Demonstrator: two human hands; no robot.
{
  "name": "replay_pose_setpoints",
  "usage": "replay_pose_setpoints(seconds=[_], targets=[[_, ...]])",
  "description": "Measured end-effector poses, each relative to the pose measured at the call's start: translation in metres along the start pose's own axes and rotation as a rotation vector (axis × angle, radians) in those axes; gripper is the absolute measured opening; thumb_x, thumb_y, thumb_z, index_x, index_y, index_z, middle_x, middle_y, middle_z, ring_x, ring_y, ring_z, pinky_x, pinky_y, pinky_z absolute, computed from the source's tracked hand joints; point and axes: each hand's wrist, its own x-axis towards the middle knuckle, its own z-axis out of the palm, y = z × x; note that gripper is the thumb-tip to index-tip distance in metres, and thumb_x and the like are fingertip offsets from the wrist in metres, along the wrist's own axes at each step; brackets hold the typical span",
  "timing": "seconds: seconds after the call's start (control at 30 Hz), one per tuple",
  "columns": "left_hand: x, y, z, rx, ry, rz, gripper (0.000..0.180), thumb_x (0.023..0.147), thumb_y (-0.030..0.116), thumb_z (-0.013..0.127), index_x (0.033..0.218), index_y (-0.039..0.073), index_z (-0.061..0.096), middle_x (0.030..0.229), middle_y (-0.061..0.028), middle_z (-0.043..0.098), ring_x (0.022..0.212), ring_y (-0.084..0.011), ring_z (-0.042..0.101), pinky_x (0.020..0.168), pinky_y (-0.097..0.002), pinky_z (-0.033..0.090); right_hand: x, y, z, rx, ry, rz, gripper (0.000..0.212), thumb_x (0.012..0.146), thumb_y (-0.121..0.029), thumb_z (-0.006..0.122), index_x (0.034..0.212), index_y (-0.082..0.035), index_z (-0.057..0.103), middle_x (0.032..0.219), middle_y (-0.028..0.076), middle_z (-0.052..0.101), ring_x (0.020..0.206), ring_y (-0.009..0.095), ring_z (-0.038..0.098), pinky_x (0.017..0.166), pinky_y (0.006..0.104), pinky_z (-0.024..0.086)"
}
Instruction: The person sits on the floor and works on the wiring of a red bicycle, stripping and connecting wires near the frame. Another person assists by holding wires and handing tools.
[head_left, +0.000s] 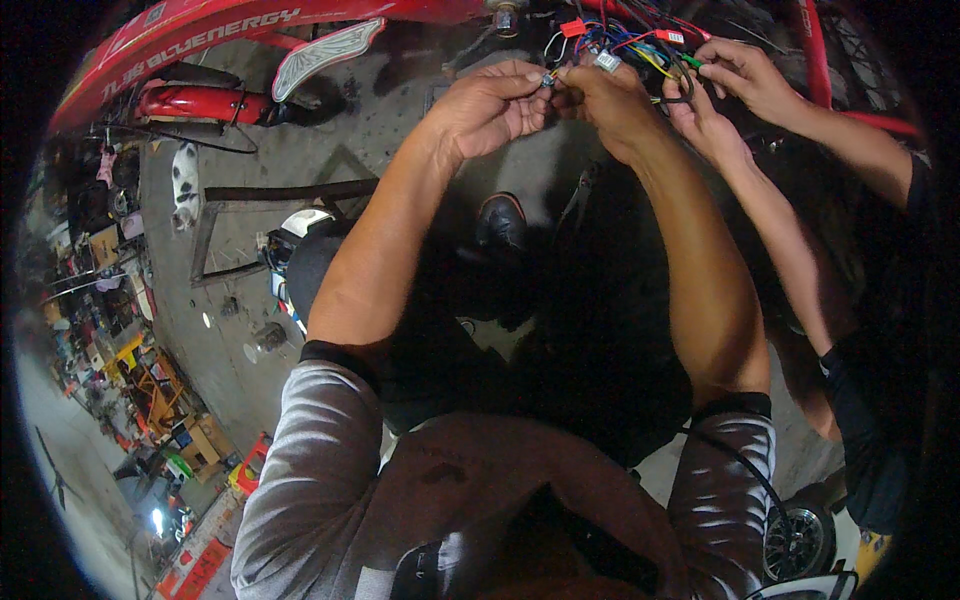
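Note:
At the top centre, my left hand pinches thin wires between thumb and forefinger, its other fingers loosely curled. My right hand meets it there, fingers closed on the same wire ends; its fingertips are partly hidden. Just beyond lies a tangled bundle of coloured wires with a red connector and a white connector. To the right, a co-worker's two hands work in that bundle: the upper hand holds a small green piece, and the lower hand grips dark wires.
A red vehicle frame with a silver patterned plate runs across the top left. A spotted cat lies on the floor near a dark metal frame. Pliers lie below my hands, beside a dark shoe. Clutter fills the far left.

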Motion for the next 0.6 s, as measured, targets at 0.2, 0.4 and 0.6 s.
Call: replay_pose_setpoints(seconds=[0.2, 0.4, 0.6], targets=[[-0.001, -0.003, 0.0022, 0.027, 0.072, 0.036, 0.006, 0.092, 0.007, 0.053, 0.094, 0.004, 0.058, 0.087, -0.0064, 0.062, 0.075, -0.0123, 0.057, 0.07, -0.0273, 0.048, -0.0006, -0.0004, -0.0015, -0.076, 0.041, 0.01, 0.016, 0.081, -0.016, 0.061, 0.077, -0.001, 0.061, 0.073, 0.007, 0.063, 0.065, 0.015, 0.062, 0.058, 0.0273, 0.05], [-0.0005, -0.0033, 0.0024, 0.021, 0.094, 0.043, 0.007, 0.092, 0.007, 0.054, 0.096, 0.003, 0.058, 0.087, -0.0069, 0.062, 0.073, -0.0122, 0.056, 0.069, -0.0269, 0.048, -0.0006, -0.0012, 0.0003, -0.069, 0.017, -0.005, 0.016, 0.081, -0.016, 0.062, 0.078, -0.001, 0.06, 0.073, 0.007, 0.062, 0.065, 0.015, 0.061, 0.058, 0.027, 0.05], [0.0, -0.0033, 0.0036, -0.016, 0.1, 0.035, 0.007, 0.092, 0.01, 0.055, 0.095, 0.004, 0.058, 0.085, -0.0057, 0.061, 0.07, -0.0111, 0.052, 0.068, -0.026, 0.046, 0.0008, -0.0018, 0.0002, -0.074, 0.015, 0.002, 0.016, 0.082, -0.016, 0.063, 0.077, -0.002, 0.059, 0.073, 0.007, 0.062, 0.064, 0.015, 0.06, 0.057, 0.0271, 0.049]])
